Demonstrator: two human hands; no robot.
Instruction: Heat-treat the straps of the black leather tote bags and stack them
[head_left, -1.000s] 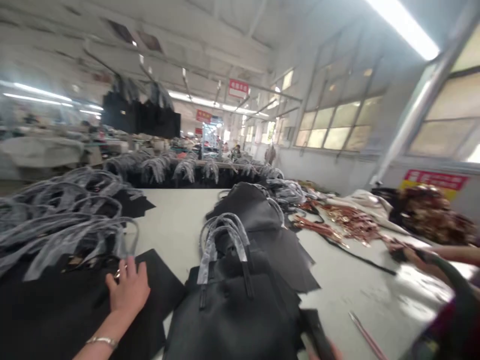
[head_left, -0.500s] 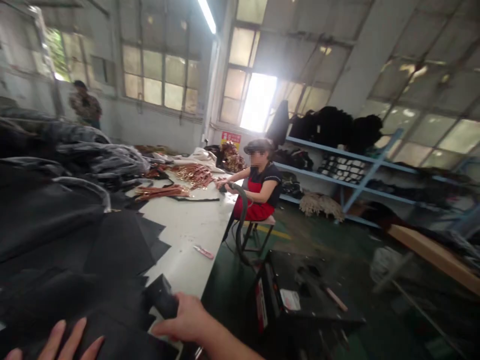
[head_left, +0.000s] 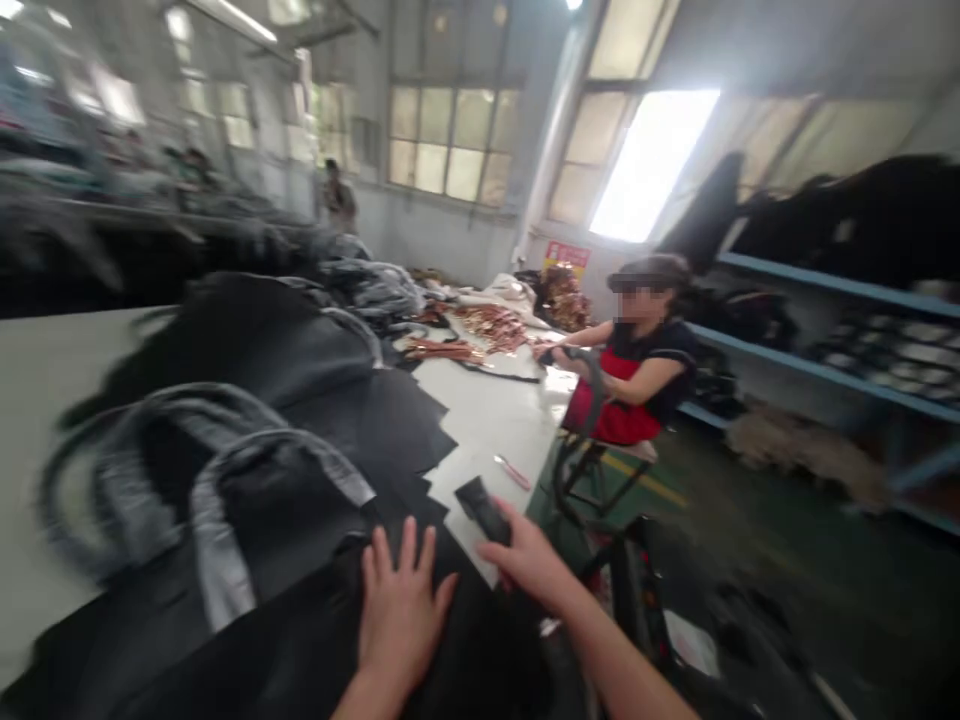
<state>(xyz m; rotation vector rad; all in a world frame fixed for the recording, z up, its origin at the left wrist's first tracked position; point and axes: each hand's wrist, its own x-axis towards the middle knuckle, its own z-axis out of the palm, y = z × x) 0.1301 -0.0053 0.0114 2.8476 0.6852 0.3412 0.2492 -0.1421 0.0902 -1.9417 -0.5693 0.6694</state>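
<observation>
My left hand lies flat with spread fingers on a black leather-like bag. Pale wrapping covers the bag's looped handle, left of that hand. In my right hand is a black, flat-ended block, gripped between thumb and fingers over the table's right edge. What the block is, I cannot tell; its lower end is hidden in the palm. More black bags overlap behind, their pointed corners fanned out over the white table. Small pink-handled snips rest beyond the block.
Across the table corner, a seated person holds a tool on a thick dark hose. Brown straps with shiny metal parts are heaped at the far end. Dark equipment stands on the floor at right, before blue shelves.
The view has swung left and down, bringing more of the bags and my whole left hand into sight. My right hand still grips the black block.
</observation>
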